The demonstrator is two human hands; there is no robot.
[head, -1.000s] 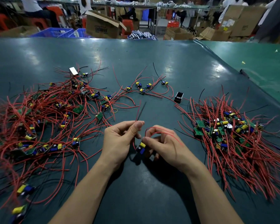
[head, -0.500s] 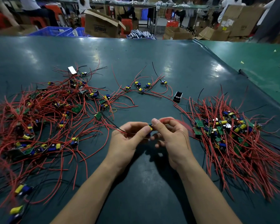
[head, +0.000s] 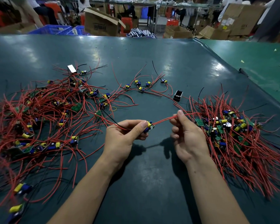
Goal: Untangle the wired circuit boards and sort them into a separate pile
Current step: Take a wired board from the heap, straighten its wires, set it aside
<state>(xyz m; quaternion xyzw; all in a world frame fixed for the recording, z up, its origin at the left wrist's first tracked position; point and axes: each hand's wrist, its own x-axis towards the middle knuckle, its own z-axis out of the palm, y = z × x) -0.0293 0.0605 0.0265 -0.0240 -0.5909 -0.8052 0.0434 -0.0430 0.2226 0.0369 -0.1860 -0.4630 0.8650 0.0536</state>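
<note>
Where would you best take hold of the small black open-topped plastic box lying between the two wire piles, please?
Pinch the small black open-topped plastic box across its two long outer walls, coming straight down from above: it sits upright on the dark green table mat, and red wires crowd its near end.

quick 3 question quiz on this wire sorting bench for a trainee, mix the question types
1. True or false: the left hand pinches a small green circuit board with a yellow and a blue part.
2. Multiple choice: the right hand pinches
A. the small black open box
B. the red wires running from the held board
C. nothing
3. Fill in: the denser pile of boards with red wires fanned toward the near edge lies on the person's ____ side of the dark green table.

Key: 1 true; 2 B; 3 right
</note>
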